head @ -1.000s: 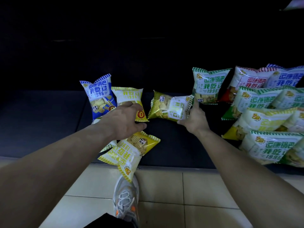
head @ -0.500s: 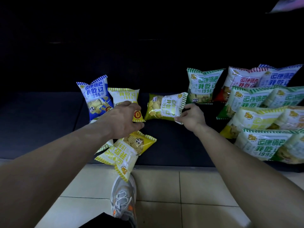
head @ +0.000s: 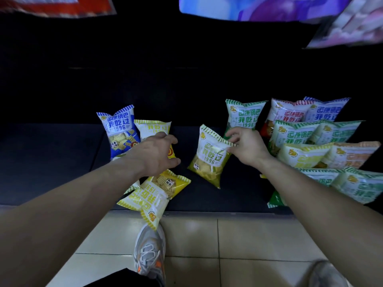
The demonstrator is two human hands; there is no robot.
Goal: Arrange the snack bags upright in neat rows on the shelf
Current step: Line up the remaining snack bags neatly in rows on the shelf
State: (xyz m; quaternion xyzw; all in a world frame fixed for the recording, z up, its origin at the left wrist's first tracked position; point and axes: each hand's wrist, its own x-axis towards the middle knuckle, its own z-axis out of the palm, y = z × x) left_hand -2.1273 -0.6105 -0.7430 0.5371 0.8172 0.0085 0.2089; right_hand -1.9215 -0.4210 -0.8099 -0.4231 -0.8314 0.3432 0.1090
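Note:
My right hand (head: 245, 147) pinches the top right corner of an olive-green snack bag (head: 209, 160), which stands tilted on the dark shelf (head: 238, 191). My left hand (head: 154, 155) grips a yellow bag (head: 154, 131) standing next to an upright blue bag (head: 119, 131). Another yellow bag (head: 154, 193) lies flat and upside down, hanging over the shelf's front edge. An upright green bag (head: 243, 114) stands behind my right hand. Several green, yellow, red and blue bags (head: 323, 146) stand in rows at the right.
The shelf's left part (head: 45, 162) is bare and dark. Pale floor tiles (head: 228, 241) lie below the shelf, with a grey shoe (head: 149, 253) under the hanging bag and a second shoe (head: 325, 274) at lower right. Colourful packages (head: 259, 8) show on a higher shelf.
My right hand turned the olive-green bag from lying sideways to nearly upright and drew it forward. My left hand stayed on the yellow bag. The camera tipped upward.

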